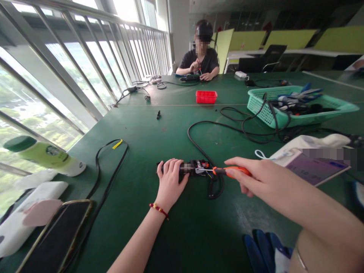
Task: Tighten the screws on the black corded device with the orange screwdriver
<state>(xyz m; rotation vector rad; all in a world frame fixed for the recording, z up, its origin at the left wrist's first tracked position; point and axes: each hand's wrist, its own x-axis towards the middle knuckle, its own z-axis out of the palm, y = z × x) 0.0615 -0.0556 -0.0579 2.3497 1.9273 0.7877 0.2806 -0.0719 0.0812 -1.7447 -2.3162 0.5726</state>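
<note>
In the middle of the green table (176,136) lies an opened black power tool (186,168), its inner parts and small coloured wires showing at the right end. My left hand (171,172) is wrapped over its left part and presses it against the table. An orange and black screwdriver (231,171) is gripped in my right hand (253,176), lying nearly level with its shaft pointing left. The shaft's tip reaches the tool's exposed inside; exactly what it touches is too small to tell. A black cord runs from the tool toward the back right.
A red tray (206,97) and a teal basket (301,121) with gloves and cords stand farther back. At left are a bottle (45,155), a phone (57,239) and a lanyard (112,178). Blue gloves (263,248) lie near right. A person (201,57) works opposite.
</note>
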